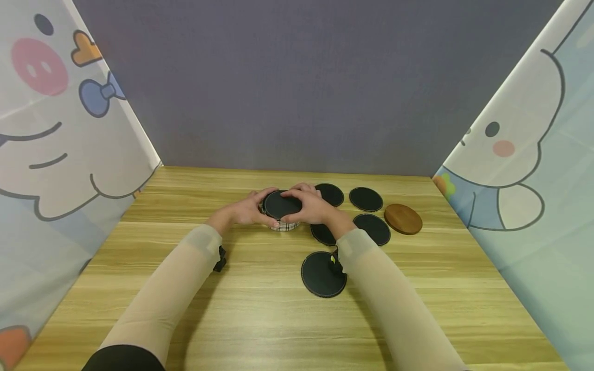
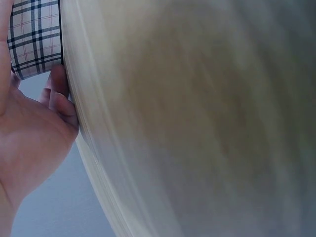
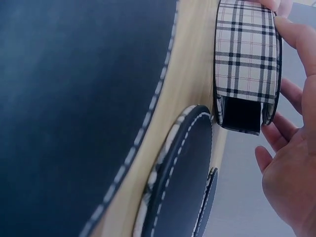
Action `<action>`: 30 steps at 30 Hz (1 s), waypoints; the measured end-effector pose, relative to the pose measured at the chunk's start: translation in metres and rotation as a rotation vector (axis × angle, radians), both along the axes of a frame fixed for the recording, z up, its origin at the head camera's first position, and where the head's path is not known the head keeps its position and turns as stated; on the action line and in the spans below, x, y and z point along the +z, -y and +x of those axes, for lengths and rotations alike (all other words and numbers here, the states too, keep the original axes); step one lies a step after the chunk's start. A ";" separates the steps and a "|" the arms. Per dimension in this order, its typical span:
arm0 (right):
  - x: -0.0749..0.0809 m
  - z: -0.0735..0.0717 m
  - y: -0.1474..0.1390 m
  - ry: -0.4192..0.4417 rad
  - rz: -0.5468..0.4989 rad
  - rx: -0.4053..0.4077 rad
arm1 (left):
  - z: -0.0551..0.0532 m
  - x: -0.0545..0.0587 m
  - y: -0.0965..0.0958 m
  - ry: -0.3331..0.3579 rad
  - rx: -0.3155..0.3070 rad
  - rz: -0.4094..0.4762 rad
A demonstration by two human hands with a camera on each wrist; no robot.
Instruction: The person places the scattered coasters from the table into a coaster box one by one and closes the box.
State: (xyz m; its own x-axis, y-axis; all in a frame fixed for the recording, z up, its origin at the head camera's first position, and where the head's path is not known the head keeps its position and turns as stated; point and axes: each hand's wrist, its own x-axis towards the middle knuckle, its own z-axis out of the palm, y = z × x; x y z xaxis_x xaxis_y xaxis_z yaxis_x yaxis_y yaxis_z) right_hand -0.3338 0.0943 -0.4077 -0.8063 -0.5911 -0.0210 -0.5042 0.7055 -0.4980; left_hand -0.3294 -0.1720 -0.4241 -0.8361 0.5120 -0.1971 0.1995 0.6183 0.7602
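So a plain grey wall (image 1: 297,82) is filling the back, and cartoon panels (image 1: 46,175) are flanking both sides, pink piggy nose and all. Between them a wood-grain worktop (image 1: 260,319) is stretching out in front of the person. Two pale sleeves (image 1: 162,288) are reaching across it, and at the ends of those the left hand (image 1: 246,209) and right hand (image 1: 317,206) are facing each other: the left grip is holding one side of a round plaid holder (image 1: 281,207) and the right grip is holding the other, fingers spreading around it. The holder itself is sitting around the far middle of the worktop, showing a black round top, and the right wrist view is showing a notch in its side. Five black stitched coasters (image 1: 365,199) are lying over to its right: four are grouping up around the right hand, and one is sitting nearer the person. A brown wooden disc (image 1: 402,219) is resting just beside that group. Tiniest of the lot, dark wrist gear (image 1: 220,258) is poking out by the cuffs.
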 end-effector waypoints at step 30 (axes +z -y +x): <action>0.003 0.003 -0.008 0.034 -0.007 0.021 | 0.000 0.000 -0.001 0.012 -0.001 -0.022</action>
